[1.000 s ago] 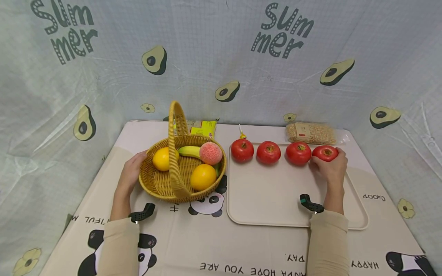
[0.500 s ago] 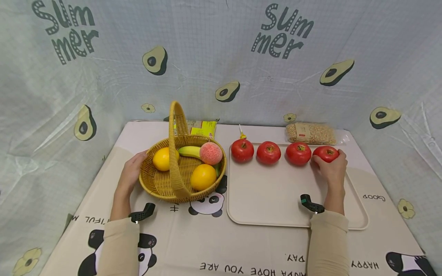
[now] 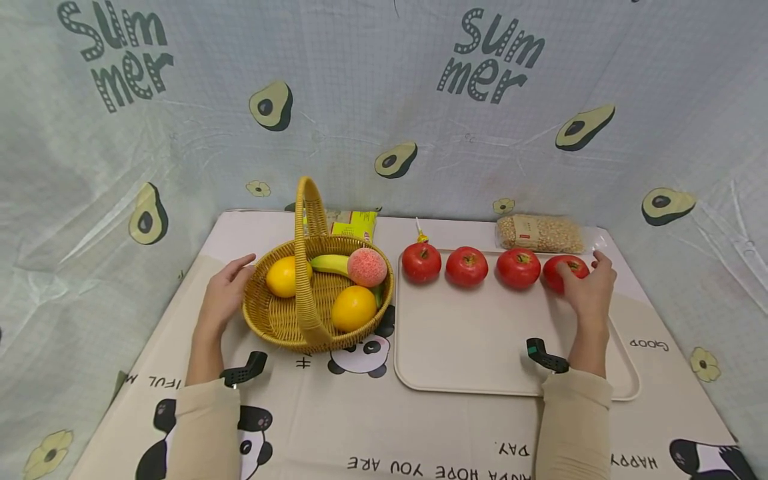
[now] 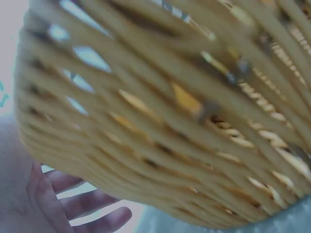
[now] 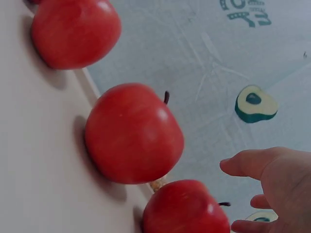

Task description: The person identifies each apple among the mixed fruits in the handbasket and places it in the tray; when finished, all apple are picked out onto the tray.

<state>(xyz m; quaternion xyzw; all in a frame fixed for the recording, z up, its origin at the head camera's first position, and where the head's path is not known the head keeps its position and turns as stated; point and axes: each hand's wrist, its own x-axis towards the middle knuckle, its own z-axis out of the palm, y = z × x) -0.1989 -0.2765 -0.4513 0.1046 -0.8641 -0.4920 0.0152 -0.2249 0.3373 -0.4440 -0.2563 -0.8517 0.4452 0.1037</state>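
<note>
My left hand (image 3: 222, 297) is beside the left rim of a yellow wicker basket (image 3: 282, 339), fingers loosely extended and holding nothing. In the left wrist view, the woven wall (image 4: 146, 121) hides part of that hand (image 4: 87, 208). Inside the basket are two yellow-orange round fruits (image 3: 354, 309), a banana (image 3: 329, 264) and a pink fruit (image 3: 367, 267). Several red apples stand in a row along the far edge of a beige tray (image 3: 462, 340). Around the rightmost apple (image 3: 577, 267), my right hand (image 3: 591, 293) is spread; the right wrist view shows its fingers (image 5: 248, 164) apart from the apple (image 5: 184, 208).
Behind the tray lies a bag of beige grains (image 3: 540, 233). A yellow packet (image 3: 360, 225) sits behind the basket, and a small yellow item (image 3: 422, 235) behind the leftmost apple (image 3: 421, 263). A printed curtain (image 3: 336, 100) encloses the table's back and sides.
My right hand has loosened from the rightmost apple and shifted slightly right, fingers spreading. The left hand's fingers have lifted off the basket rim, moving slightly left.
</note>
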